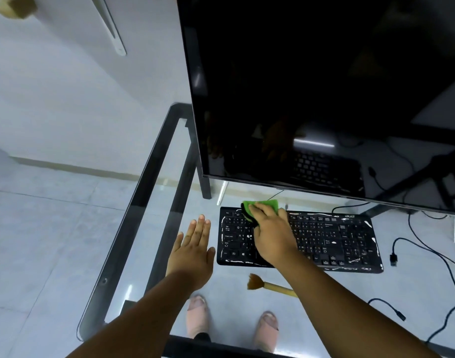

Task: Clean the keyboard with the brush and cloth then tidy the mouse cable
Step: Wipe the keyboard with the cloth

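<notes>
Two bare hands are seen over a glass table [144, 202]. The right hand [273, 233] is pressed flat on a green cloth [262, 204], which is held against the upper left part of the black keyboard [337, 239]; most of the cloth is hidden beneath the fingers, and only its far edge and a dark border are shown. The keys under the palm are covered. The left hand [193, 246] is laid open, fingers together and extended, just beside the keyboard's left end; whether it touches the glass cannot be told. The brush [267, 285] lies near the keyboard's front edge, its handle partly hidden behind the right forearm. Black cables [427, 251] are trailed across the glass at the right, and one loose plug [393, 259] is seen; no mouse can be made out. Key legends are too blurred to be read, apart from a small green logo at the keyboard's upper right corner, which stays illegible. A dark monitor [324, 86] is cut off at the top and right.
</notes>
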Motion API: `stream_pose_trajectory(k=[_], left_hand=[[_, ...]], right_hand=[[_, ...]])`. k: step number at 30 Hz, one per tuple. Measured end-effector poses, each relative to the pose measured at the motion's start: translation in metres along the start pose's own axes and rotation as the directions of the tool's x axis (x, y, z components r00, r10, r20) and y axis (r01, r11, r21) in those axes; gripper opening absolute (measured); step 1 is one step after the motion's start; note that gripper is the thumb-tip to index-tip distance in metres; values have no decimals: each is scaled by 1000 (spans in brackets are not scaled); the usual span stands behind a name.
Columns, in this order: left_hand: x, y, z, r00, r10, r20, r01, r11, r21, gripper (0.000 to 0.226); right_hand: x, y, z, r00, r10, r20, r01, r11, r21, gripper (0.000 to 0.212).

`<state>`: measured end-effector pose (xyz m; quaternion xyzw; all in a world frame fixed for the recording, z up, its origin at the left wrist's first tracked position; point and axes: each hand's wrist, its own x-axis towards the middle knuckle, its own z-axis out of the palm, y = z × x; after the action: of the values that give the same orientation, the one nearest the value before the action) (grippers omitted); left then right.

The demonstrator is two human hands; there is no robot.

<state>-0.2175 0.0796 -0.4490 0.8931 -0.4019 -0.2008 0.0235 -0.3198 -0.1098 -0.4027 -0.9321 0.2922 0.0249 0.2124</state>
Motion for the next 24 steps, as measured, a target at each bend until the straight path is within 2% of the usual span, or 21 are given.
stream_pose_trajectory(k=[3,7,9,15,20,22,24], left_hand=[[0,-3,0,1000,16,-1,-16,1000,13,75],[0,-5,-2,1000,26,-17,-26,1000,-15,76],[-1,-6,-2,999,30,-32,-31,999,-24,75],[3,-10,-7,997,44,-69,-46,999,-29,72],[15,-12,-27,994,102,-31,-103,993,-52,82],[24,-11,-36,991,134,-13,-135,989,-54,87],[31,-9,-42,986,165,11,-164,985,-60,91]], right_hand=[[-6,6,1,998,-64,6,64,998,-14,55],[-5,18,1,992,97,-84,-96,995,21,51],[1,10,3,989,124,-81,-123,992,18,52],[0,-6,5,997,-81,-3,81,996,-31,58],[3,5,2,993,63,-100,-64,998,-13,52],[10,-7,1,996,40,-85,-40,999,-8,55],[11,-16,2,998,-48,-48,47,999,-14,59]])
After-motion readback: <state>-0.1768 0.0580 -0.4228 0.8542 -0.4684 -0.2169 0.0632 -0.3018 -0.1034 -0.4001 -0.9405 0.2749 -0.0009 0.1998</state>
